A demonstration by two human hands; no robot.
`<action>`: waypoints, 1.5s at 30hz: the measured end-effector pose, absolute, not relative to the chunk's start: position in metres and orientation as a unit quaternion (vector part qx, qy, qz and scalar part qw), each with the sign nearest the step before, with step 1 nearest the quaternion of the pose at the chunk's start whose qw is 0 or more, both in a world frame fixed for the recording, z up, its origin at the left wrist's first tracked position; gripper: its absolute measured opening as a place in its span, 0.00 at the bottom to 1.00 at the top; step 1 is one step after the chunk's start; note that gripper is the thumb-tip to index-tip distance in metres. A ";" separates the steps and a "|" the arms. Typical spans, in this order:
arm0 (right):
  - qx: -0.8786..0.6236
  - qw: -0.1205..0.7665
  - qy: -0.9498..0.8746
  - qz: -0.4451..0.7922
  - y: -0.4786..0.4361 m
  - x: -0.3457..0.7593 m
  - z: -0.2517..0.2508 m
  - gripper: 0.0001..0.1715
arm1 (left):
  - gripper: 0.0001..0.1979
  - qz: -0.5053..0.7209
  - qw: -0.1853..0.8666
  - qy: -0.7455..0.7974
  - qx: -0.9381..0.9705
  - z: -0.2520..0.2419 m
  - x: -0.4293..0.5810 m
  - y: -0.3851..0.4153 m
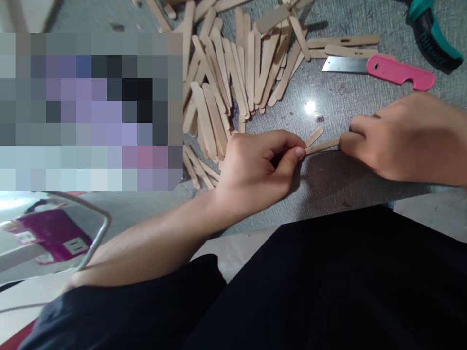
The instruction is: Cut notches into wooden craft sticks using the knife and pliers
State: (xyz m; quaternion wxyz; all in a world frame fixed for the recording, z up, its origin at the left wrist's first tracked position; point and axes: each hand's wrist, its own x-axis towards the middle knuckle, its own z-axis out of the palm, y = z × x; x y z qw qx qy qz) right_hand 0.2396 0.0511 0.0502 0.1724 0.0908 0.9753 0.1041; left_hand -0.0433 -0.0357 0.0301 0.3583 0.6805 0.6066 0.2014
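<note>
My left hand (pixel 257 167) is closed in a pinch, thumb and fingers gripping the left end of a thin wooden stick (pixel 323 145) on the grey surface. My right hand (pixel 404 138) is closed too, its fingertips pinching the stick's right end. A second short piece of wooden stick (pixel 314 136) angles up just above it, touching or close to my left fingertips. A large heap of wooden craft sticks (pixel 233 73) lies just behind my left hand.
A small saw with a pink handle (pixel 399 73) and metal blade lies behind my right hand. A teal and black tool handle (pixel 432 34) sits at the top right corner. A purple box (pixel 51 236) and metal wire frame (pixel 100 228) are at the lower left.
</note>
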 end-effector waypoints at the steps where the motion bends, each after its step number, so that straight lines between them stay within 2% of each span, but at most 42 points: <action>1: 0.095 0.172 0.975 0.109 0.051 0.241 0.050 0.11 | 0.11 0.200 0.359 0.606 0.681 0.031 -0.043 -0.035; 9: 0.105 0.152 0.973 0.139 0.038 0.234 0.062 0.17 | 0.09 0.191 0.370 0.614 0.670 0.033 -0.041 -0.033; 16: 0.194 0.151 0.969 0.033 0.037 0.229 0.061 0.21 | 0.08 0.211 0.370 0.615 0.663 0.032 -0.040 -0.034; 23: 0.170 0.134 0.974 0.073 0.036 0.231 0.056 0.20 | 0.08 0.202 0.365 0.622 0.663 0.033 -0.040 -0.035; 33: 0.147 0.156 0.973 0.090 0.038 0.233 0.060 0.20 | 0.08 0.195 0.367 0.630 0.657 0.032 -0.041 -0.036; 39: 0.158 0.163 0.972 0.065 0.038 0.232 0.063 0.21 | 0.09 0.195 0.371 0.626 0.658 0.034 -0.041 -0.035; 45: 0.094 0.147 0.974 0.145 0.039 0.232 0.065 0.21 | 0.07 0.208 0.377 0.623 0.653 0.033 -0.040 -0.035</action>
